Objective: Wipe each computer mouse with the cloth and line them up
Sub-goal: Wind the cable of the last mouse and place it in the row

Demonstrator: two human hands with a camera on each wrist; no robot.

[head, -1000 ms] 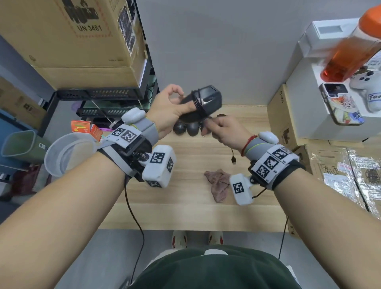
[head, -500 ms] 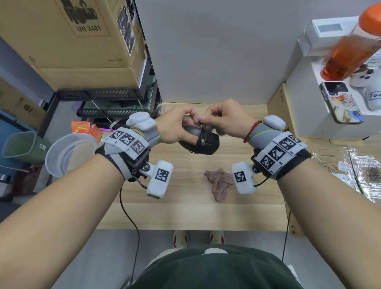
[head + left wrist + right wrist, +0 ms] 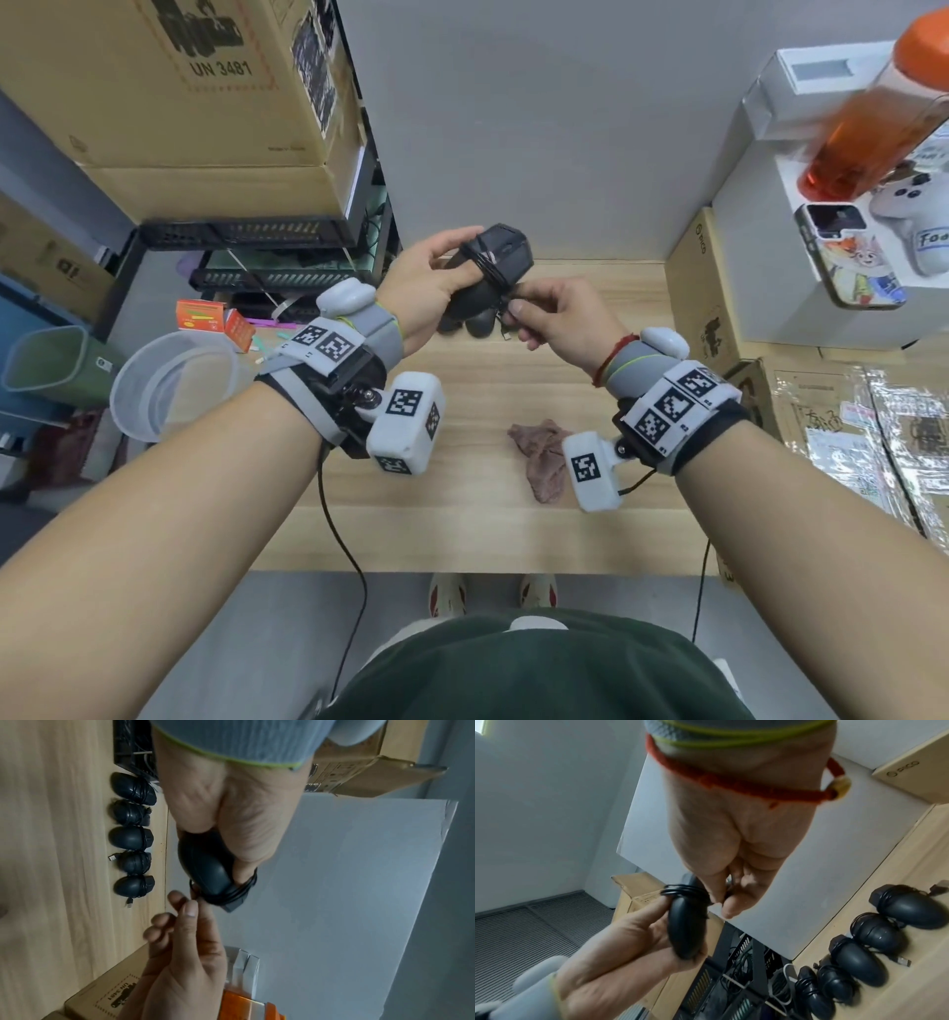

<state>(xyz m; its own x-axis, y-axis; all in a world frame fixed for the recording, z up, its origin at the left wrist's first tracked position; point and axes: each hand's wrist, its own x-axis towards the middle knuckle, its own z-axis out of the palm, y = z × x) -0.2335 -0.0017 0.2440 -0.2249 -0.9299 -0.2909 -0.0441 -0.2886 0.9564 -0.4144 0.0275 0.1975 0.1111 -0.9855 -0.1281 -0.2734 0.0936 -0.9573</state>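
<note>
My left hand (image 3: pixel 454 272) grips a black wired mouse (image 3: pixel 493 267) in the air above the back of the wooden table (image 3: pixel 462 534), its cable wound round the body. My right hand (image 3: pixel 516 311) pinches the loose cable end just below the mouse. The left wrist view shows the mouse (image 3: pixel 205 870) in my left hand's curled fingers, my right hand (image 3: pixel 186 902) touching the coil. Several other black mice (image 3: pixel 131 837) lie in a row by the wall, also visible as the row of mice (image 3: pixel 875 933). A crumpled brownish cloth (image 3: pixel 539 457) lies on the table, under my right wrist.
Cardboard boxes (image 3: pixel 195 87) and a black rack (image 3: pixel 257 246) stand at the left rear, with a clear tub (image 3: pixel 169 380) beside the table. On the right are a white box (image 3: pixel 801 257) bearing an orange bottle (image 3: pixel 873 118) and a phone (image 3: pixel 847 252), plus more cartons (image 3: pixel 703 288).
The mouse dipped low between both hands half a second ago and is now raised again. My right hand has drawn away to the lower right, holding the cable end.
</note>
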